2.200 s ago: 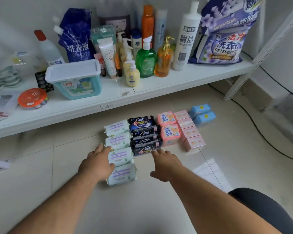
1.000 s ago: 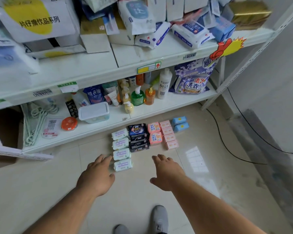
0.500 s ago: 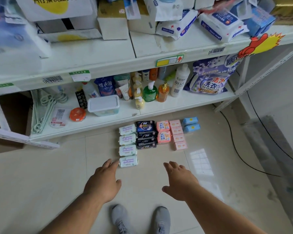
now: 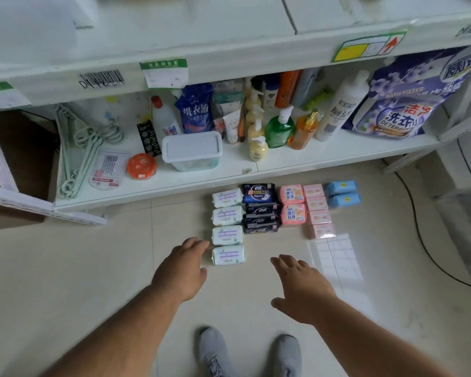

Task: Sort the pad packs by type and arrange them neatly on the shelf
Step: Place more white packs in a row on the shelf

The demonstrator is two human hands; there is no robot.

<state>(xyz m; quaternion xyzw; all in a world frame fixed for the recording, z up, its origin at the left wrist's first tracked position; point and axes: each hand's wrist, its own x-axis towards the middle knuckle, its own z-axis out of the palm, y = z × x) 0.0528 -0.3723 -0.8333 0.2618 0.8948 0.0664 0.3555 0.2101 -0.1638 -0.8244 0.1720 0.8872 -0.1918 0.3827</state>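
Pad packs lie in sorted columns on the tiled floor in front of the low shelf [image 4: 324, 155]. From left: several white-and-green packs [image 4: 227, 216], several dark navy packs [image 4: 259, 209], two coral-pink packs [image 4: 292, 205], several pale pink boxes [image 4: 317, 210] and two blue packs [image 4: 341, 194]. My left hand [image 4: 184, 268] hovers with relaxed fingers just left of the nearest white pack [image 4: 228, 255], apart from it. My right hand [image 4: 301, 287] is spread flat over bare floor, right of that pack. Both hands hold nothing.
The low shelf carries pale green hangers [image 4: 85, 148], an orange round box [image 4: 141, 165], a lidded tub [image 4: 192, 151], pump bottles [image 4: 279, 129] and a purple detergent bag [image 4: 403, 102]. A black cable [image 4: 419, 235] runs across the floor at right. My grey shoes [image 4: 215, 349] stand below.
The view rose from close to the packs to standing height, then dipped nearer. Both hands came off the packs and drew back, empty. The packs have not moved.
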